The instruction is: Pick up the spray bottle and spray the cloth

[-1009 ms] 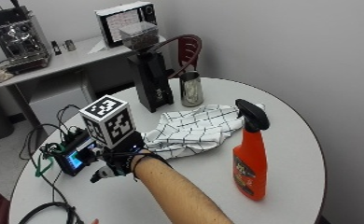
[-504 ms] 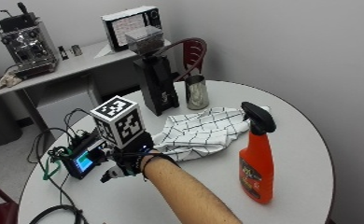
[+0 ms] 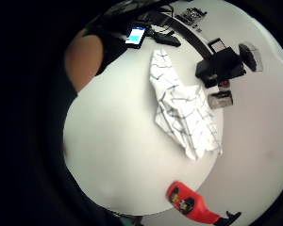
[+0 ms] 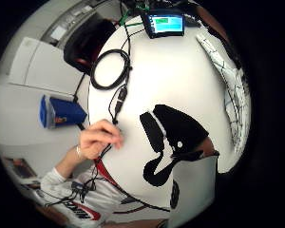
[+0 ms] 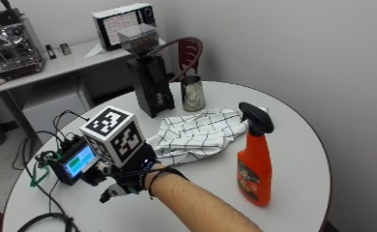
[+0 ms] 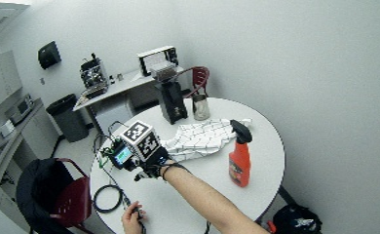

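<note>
A red spray bottle point(image 5: 254, 166) with a black trigger head stands upright on the round white table point(image 5: 304, 145), near its right side. A white cloth with black grid lines point(image 5: 198, 134) lies crumpled just left of the bottle. My gloved right hand point(image 5: 127, 180) hovers low over the table, left of the cloth and well apart from the bottle, fingers relaxed and holding nothing. The wide outside view shows the same layout: bottle point(image 6: 240, 163), cloth point(image 6: 199, 140), hand point(image 6: 152, 168). From the palm, the cloth point(image 3: 184, 113) and bottle point(image 3: 188, 205) lie far off.
A black grinder point(image 5: 151, 82) and a steel cup point(image 5: 192, 93) stand behind the cloth. A small screen device point(image 5: 79, 162) with cables sits beside my hand. A coiled cable point(image 6: 105, 199) lies near the table's front edge, where the bare left hand point(image 6: 133, 212) rests.
The whole outside picture has shifted, so its camera moved. My gloved hand stays left of the cloth. Bottle and cloth have not moved.
</note>
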Demonstrator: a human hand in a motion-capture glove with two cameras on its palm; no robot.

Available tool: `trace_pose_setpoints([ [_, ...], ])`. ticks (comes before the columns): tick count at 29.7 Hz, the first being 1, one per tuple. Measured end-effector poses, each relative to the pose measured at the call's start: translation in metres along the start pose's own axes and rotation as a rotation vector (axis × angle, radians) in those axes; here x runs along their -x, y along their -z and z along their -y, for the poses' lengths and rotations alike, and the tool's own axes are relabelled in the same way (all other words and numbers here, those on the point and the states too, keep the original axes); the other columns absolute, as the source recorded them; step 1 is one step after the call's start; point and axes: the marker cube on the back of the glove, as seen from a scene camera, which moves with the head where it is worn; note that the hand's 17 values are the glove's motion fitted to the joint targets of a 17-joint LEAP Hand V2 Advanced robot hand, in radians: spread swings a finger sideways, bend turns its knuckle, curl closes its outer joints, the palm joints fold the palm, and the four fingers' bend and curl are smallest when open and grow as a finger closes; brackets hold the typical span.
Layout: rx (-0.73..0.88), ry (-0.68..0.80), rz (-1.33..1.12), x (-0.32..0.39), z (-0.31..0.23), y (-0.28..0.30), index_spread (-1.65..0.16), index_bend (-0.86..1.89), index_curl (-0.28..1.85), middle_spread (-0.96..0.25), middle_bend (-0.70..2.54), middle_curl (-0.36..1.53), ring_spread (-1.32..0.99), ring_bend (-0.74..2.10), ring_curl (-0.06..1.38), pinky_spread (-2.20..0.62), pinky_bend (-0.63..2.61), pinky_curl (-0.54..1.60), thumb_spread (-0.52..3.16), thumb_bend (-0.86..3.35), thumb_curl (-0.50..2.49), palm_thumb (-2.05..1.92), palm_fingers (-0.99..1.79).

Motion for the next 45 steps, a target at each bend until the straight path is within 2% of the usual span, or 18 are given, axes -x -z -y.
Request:
trace_pose_setpoints([
  [7, -0.091, 0.054, 0.016, 0.02, -0.044, 0.022, -0.4, 0.13, 0.2, -0.06, 0.34, 0.3, 0.01, 0.34, 0.26, 0.24, 0.35, 0.29, 1.15, 0.13, 0.22, 0.57, 0.48],
  [14, -0.27, 0.086, 0.146, 0.016, -0.133, 0.051, -0.4, 0.12, 0.21, -0.06, 0.34, 0.32, 0.02, 0.33, 0.27, 0.24, 0.35, 0.3, 1.16, 0.09, 0.23, 0.58, 0.48],
  [22, -0.466, -0.014, 0.259, -0.011, -0.231, 0.061, -0.4, 0.12, 0.21, -0.06, 0.36, 0.34, 0.02, 0.32, 0.28, 0.25, 0.33, 0.31, 1.16, 0.04, 0.24, 0.59, 0.5],
  [29, -0.716, -0.131, 0.396, -0.06, -0.285, 0.062, -0.4, 0.12, 0.21, -0.06, 0.36, 0.35, 0.02, 0.35, 0.29, 0.25, 0.31, 0.31, 1.16, 0.01, 0.25, 0.6, 0.57],
  [33, -0.878, -0.204, 0.493, -0.094, -0.309, 0.059, -0.38, 0.14, 0.22, -0.06, 0.39, 0.36, -0.01, 0.41, 0.3, 0.24, 0.27, 0.3, 1.16, 0.0, 0.26, 0.61, 0.76],
  [37, -1.009, -0.325, 0.709, -0.13, -0.326, 0.043, -0.35, 0.17, 0.25, -0.06, 0.41, 0.37, -0.03, 0.42, 0.31, 0.2, 0.2, 0.29, 1.15, -0.01, 0.27, 0.63, 0.91],
  [40, -0.983, -0.411, 0.869, -0.161, -0.314, 0.018, -0.33, 0.16, 0.27, -0.07, 0.4, 0.38, -0.04, 0.42, 0.33, 0.19, 0.18, 0.29, 1.15, -0.01, 0.28, 0.64, 0.93],
  [45, -0.888, -0.43, 1.064, -0.185, -0.285, -0.02, -0.32, 0.14, 0.28, -0.06, 0.37, 0.38, -0.04, 0.41, 0.34, 0.19, 0.19, 0.31, 1.13, -0.02, 0.28, 0.65, 0.91],
])
